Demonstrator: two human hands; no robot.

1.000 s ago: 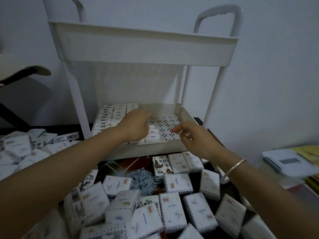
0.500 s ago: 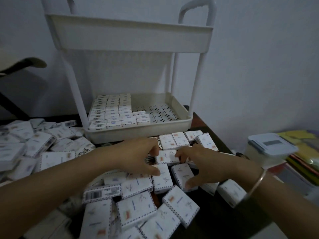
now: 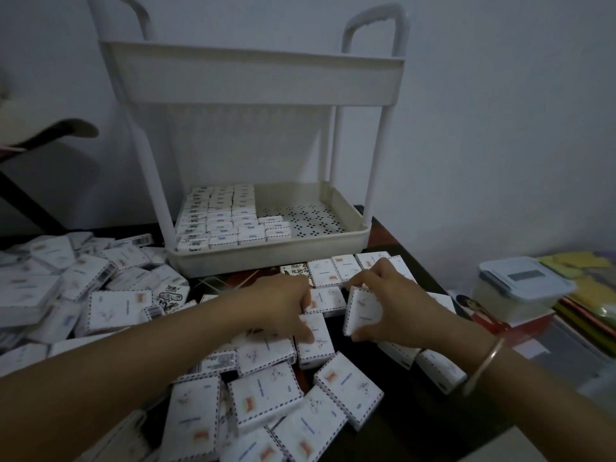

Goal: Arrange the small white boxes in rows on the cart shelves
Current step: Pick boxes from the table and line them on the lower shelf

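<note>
Nearest me, the small white cardboard boxes (image 3: 266,395) with dashed airmail-style edging lie in a loose heap across the dark tabletop (image 3: 393,441). Just beyond, both hands are back in that heap; a second ago they were up at the cart, setting boxes into place. The right hand (image 3: 396,308), with a thin metal bangle (image 3: 483,365) on its wrist, now grips a tipped-up box (image 3: 363,311), raised on edge clear of its neighbours. The left hand (image 3: 280,308) is curled down among the boxes with its thumb on a flat one; I can't tell whether it has a hold.

Further off, the white plastic two-tier cart (image 3: 378,161) stands on the table. Its perforated lower shelf (image 3: 316,218) carries three full rows at the left and a short fourth row (image 3: 275,226) just begun, and the right part is bare. I'd judge this a fresh pick-up, with plenty of shelf yet to fill. What the upper shelf (image 3: 253,75) holds is hidden.
</note>
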